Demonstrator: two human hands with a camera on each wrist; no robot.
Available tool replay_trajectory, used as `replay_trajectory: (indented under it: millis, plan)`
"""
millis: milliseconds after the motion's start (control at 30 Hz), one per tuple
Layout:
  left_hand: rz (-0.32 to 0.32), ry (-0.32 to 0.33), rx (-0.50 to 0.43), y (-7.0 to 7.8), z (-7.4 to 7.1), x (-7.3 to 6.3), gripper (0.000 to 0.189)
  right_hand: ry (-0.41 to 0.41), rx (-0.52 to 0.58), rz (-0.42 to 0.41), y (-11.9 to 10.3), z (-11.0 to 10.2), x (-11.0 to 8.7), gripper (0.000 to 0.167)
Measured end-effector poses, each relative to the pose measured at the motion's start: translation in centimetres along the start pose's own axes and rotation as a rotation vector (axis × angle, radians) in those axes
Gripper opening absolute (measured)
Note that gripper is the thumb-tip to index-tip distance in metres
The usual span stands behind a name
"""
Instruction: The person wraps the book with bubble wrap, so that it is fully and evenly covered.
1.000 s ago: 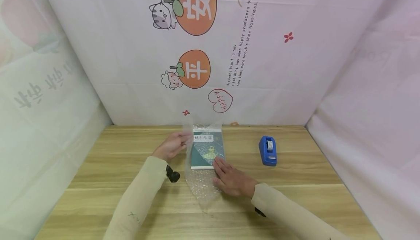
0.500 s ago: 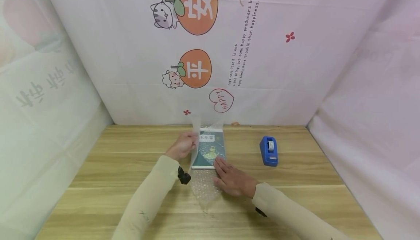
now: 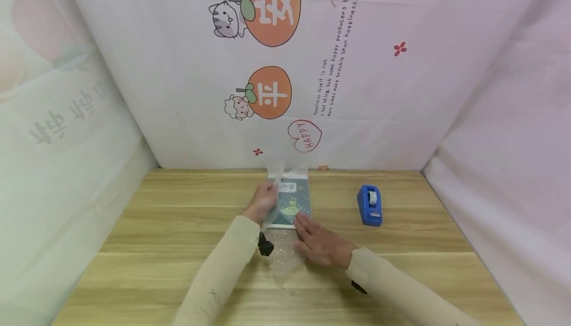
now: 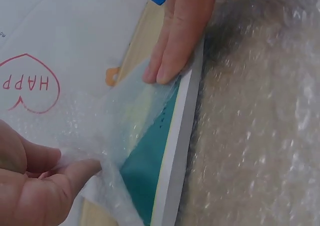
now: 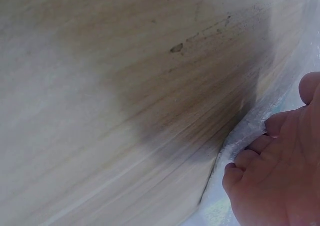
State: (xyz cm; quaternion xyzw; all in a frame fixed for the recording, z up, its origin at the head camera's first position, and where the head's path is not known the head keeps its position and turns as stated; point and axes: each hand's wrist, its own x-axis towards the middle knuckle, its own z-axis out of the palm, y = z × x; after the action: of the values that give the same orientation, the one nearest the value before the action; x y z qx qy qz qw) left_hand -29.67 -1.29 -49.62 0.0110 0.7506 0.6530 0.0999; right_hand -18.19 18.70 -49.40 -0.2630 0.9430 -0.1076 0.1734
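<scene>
Head: wrap (image 3: 283,251) btwn L fingers (image 3: 269,190)

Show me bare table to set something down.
Bare: the table left of the left sleeve; right of the blue tape dispenser; a narrower strip between it and the book, beyond the right hand. Crowded: around the book, where the left hand pinches bubble wrap.

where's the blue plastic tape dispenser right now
In the head view, the blue plastic tape dispenser stands right of centre on the wood-grain table, to the right of the flat teal book and farther back than the person's right hand.
</scene>
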Motion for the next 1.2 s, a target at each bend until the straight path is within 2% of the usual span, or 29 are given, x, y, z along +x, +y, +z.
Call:
replay_trajectory:
  millis: [133,233,333,467,533,633,700,767,833,1000,1200]
  plan:
    - [0.017,-0.025,0.141,0.5,0.0,0.0,0.034,0.004,-0.005,0.003,0.1,-0.1,-0.3,0.069]
    - [0.035,-0.077,0.345,1.0,-0.8,0.2,0.034,-0.002,-0.008,-0.002,0.0,-0.1,-0.2,0.069]
    - [0.056,-0.171,0.501,1.3,-1.8,0.5,0.038,-0.009,-0.019,-0.001,-0.1,0.0,-0.1,0.069]
    - [0.074,-0.331,0.578,1.5,-3.3,0.7,0.051,-0.010,-0.028,0.008,-0.2,0.1,0.0,0.069]
    - [0.115,-0.416,0.647,1.4,-4.0,0.6,0.053,-0.011,-0.028,0.008,-0.3,0.0,-0.1,0.069]
    - [0.243,-0.523,0.796,1.3,-4.7,0.5,0.051,-0.013,-0.030,0.008,-0.1,0.0,-0.2,0.069]
    - [0.323,-0.569,0.873,1.2,-4.8,0.3,0.052,-0.013,-0.029,0.014,0.0,0.0,-0.2,0.070]
    - [0.374,-0.589,0.922,1.0,-4.9,0.1,0.053,-0.015,-0.030,0.016,0.1,0.0,-0.1,0.070]
    - [0.394,-0.601,0.966,0.7,-4.9,0.0,0.055,-0.013,-0.032,0.014,0.1,0.1,-0.1,0.070]
    - [0.423,-0.619,1.031,-0.1,-4.9,-0.1,0.060,-0.014,-0.034,0.008,0.3,0.3,0.1,0.070]
    - [0.440,-0.626,1.061,-0.8,-4.4,0.0,0.067,-0.019,-0.037,-0.002,0.4,0.1,0.0,0.070]
